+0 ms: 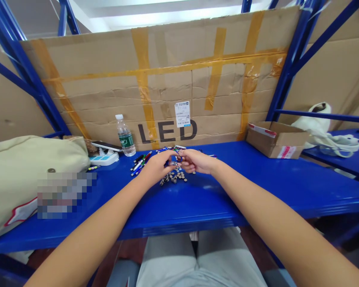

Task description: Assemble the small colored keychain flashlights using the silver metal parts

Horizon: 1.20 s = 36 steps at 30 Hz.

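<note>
The left hand (158, 165) and right hand (196, 160), fingers nearly closed, seem to me pinching a small shiny piece (174, 163): probably light, stiff, slippery, best held by its edges.

The head view looks forward and down over a nearby tabletop (257, 179).

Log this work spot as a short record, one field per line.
surface: blue table
left hand: fingertips close to the right hand
between hands: something too small to identify
near hands: pens, small round pieces
left side: bottle, pale bag
right side: cardboard box
backdrop: taped cardboard sheet printed "LED"
</note>
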{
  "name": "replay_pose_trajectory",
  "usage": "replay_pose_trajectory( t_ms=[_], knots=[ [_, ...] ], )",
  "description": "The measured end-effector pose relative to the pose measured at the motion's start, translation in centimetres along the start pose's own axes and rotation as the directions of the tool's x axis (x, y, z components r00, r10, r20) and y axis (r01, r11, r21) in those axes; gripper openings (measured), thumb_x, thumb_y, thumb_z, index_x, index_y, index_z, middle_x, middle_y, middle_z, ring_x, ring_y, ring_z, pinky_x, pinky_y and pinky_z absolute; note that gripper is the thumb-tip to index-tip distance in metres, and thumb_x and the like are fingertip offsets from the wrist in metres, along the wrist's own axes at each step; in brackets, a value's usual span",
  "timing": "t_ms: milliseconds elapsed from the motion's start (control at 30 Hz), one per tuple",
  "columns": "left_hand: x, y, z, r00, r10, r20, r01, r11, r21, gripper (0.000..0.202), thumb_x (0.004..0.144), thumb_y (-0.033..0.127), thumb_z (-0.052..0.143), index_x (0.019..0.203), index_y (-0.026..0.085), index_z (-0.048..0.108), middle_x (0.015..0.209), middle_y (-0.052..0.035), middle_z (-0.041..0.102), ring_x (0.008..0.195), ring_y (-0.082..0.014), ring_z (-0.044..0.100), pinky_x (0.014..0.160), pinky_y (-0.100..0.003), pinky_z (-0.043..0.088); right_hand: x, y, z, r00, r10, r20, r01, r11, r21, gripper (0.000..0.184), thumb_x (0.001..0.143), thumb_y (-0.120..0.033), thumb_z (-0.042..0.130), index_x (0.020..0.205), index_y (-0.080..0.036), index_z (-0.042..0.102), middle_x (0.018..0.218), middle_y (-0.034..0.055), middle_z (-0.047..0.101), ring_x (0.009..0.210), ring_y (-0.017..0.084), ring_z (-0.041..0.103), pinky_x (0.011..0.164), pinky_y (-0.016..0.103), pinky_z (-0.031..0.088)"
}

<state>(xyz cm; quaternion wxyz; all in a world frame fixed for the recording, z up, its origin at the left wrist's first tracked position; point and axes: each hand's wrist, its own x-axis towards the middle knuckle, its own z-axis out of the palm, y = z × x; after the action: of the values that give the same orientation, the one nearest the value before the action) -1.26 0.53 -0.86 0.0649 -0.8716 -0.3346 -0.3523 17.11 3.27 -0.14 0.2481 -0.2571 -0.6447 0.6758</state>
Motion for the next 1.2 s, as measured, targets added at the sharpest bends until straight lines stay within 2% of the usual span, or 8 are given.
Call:
replay_pose_trajectory(
  t_ms=[167, 267, 333, 400, 533, 633, 1000, 1200],
  knots=[
    [0.2, 0.4, 0.2, 0.999, -0.051, -0.015, 0.052, 0.998, 0.021, 0.021, 0.076, 0.013, 0.057, 0.096, 0.017, 0.062, 0.087, -0.0033, 0.066, 0.080, -0.0158, 0.061, 0.076, -0.027, 0.046, 0.4, 0.5, -0.2, 0.999, -0.036, -0.007, 0.036, 0.999, -0.023, 0.022, 0.084, -0.030, 0.037, 0.065, -0.021, 0.032, 0.049, -0.0092, 0.025, 0.038, 0.006, 0.016, 0.037, 0.019, 0.015],
    [0.3, 0.0, 0.3, 0.980, -0.197, -0.037, 0.195, 0.979, -0.064, 0.017, 0.082, 0.025, 0.053, 0.092, 0.017, 0.064, 0.084, -0.0034, 0.067, 0.076, -0.0162, 0.060, 0.072, -0.027, 0.046, 0.4, 0.7, -0.2, 0.958, -0.191, -0.212, 0.115, 0.939, -0.325, 0.021, 0.085, -0.033, 0.040, 0.068, -0.021, 0.035, 0.052, -0.0075, 0.033, 0.041, 0.007, 0.029, 0.041, 0.019, 0.024],
    [0.3, -0.4, 0.3, 0.935, -0.350, -0.050, 0.337, 0.925, -0.174, 0.025, 0.084, 0.037, 0.051, 0.088, 0.016, 0.064, 0.078, -0.0023, 0.066, 0.070, -0.0154, 0.058, 0.067, -0.026, 0.044, 0.2, 0.8, 0.0, 0.866, -0.385, -0.319, 0.109, 0.768, -0.630, 0.015, 0.082, -0.033, 0.048, 0.080, -0.019, 0.043, 0.062, -0.0044, 0.047, 0.051, 0.009, 0.042, 0.048, 0.021, 0.033],
    [0.3, -0.9, 0.4, 0.889, -0.455, -0.041, 0.426, 0.858, -0.287, 0.032, 0.084, 0.044, 0.049, 0.085, 0.016, 0.063, 0.075, -0.0017, 0.064, 0.068, -0.0148, 0.056, 0.065, -0.025, 0.043, 0.0, 0.8, 0.2, 0.810, -0.522, -0.265, 0.048, 0.511, -0.858, 0.024, 0.082, -0.036, 0.052, 0.097, -0.019, 0.046, 0.079, 0.0009, 0.059, 0.064, 0.012, 0.052, 0.058, 0.023, 0.038],
    [0.2, -1.5, 0.7, 0.874, -0.485, 0.011, 0.453, 0.808, -0.378, 0.035, 0.081, 0.048, 0.051, 0.082, 0.015, 0.061, 0.067, -0.0007, 0.060, 0.066, -0.0144, 0.053, 0.062, -0.025, 0.042, -0.2, 0.8, 1.1, 0.877, -0.464, -0.123, -0.119, 0.037, -0.992, 0.030, 0.092, -0.041, 0.036, 0.103, -0.017, 0.050, 0.094, 0.0105, 0.066, 0.080, 0.021, 0.061, 0.067, 0.029, 0.041],
    [0.2, -1.3, 0.9, 0.874, -0.485, 0.020, 0.455, 0.805, -0.382, 0.036, 0.082, 0.048, 0.049, 0.079, 0.014, 0.060, 0.062, -0.0001, 0.057, 0.063, -0.0141, 0.051, 0.060, -0.025, 0.041, -0.1, 0.9, 1.9, 0.893, -0.420, -0.160, -0.241, -0.145, -0.960, 0.036, 0.094, -0.039, 0.027, 0.108, -0.014, 0.050, 0.093, 0.0143, 0.068, 0.082, 0.026, 0.064, 0.069, 0.033, 0.043],
    [0.5, -0.6, 0.5, 0.888, -0.455, 0.066, 0.459, 0.882, -0.103, 0.035, 0.087, 0.042, 0.038, 0.075, 0.015, 0.056, 0.072, -0.0027, 0.060, 0.070, -0.0173, 0.051, 0.064, -0.027, 0.038, 0.6, 1.0, 2.6, 0.879, -0.430, -0.203, -0.298, -0.165, -0.940, 0.039, 0.093, -0.034, 0.028, 0.105, -0.010, 0.058, 0.089, 0.0194, 0.069, 0.082, 0.029, 0.066, 0.070, 0.035, 0.045],
    [0.6, -0.2, 0.2, 0.865, -0.482, 0.140, 0.501, 0.847, -0.181, 0.035, 0.084, 0.045, 0.041, 0.068, 0.016, 0.051, 0.061, 0.0002, 0.052, 0.059, -0.0140, 0.046, 0.056, -0.025, 0.035, 0.5, 0.7, 2.2, 0.849, -0.457, -0.266, -0.340, -0.087, -0.936, 0.037, 0.092, -0.034, 0.030, 0.104, -0.011, 0.056, 0.092, 0.0182, 0.069, 0.084, 0.028, 0.065, 0.071, 0.033, 0.043]
  ],
)
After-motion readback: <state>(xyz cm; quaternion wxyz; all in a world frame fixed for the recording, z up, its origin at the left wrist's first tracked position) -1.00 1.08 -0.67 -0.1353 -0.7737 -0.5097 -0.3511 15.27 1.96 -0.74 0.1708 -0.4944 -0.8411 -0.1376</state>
